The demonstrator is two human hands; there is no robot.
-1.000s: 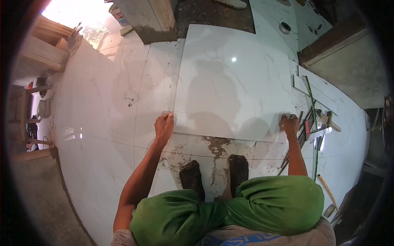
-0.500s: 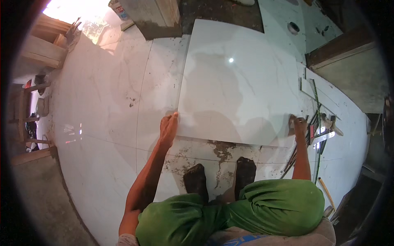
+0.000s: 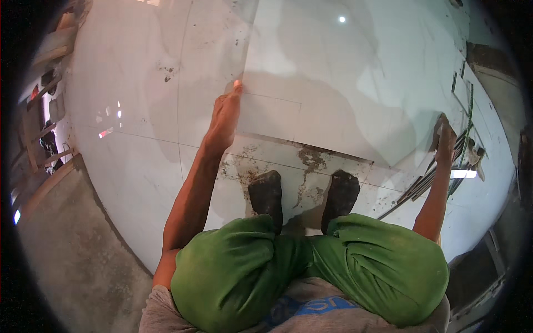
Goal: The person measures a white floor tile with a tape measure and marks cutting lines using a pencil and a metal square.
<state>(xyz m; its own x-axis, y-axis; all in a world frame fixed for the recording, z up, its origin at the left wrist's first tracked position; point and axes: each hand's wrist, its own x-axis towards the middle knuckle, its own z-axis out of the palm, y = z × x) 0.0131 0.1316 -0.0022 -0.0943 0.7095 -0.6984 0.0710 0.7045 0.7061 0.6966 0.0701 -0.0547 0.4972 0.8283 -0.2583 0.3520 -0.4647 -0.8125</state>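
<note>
A large, glossy white tile (image 3: 338, 105) lies ahead of me, its near edge just beyond my feet. My left hand (image 3: 225, 116) grips its left edge near the close corner, thumb pointing away from me. At its right side my right hand (image 3: 444, 139) is closed on the other edge, its fingers partly hidden. The tile's far end runs beyond the top of the view. I cannot tell how far it is raised off the floor.
White floor tiles (image 3: 139, 111) with thin joints surround it. Dirt smears (image 3: 311, 158) mark the floor before my dark-covered feet (image 3: 266, 194). Thin dark rods (image 3: 422, 186) and a green rod (image 3: 470, 111) lie at the right. A grey concrete surface (image 3: 83, 244) borders the left.
The view has tipped down toward my lap, so the tile and both hands sit higher in it. Both hands stay on the tile's edges. The wooden post at the back has left view.
</note>
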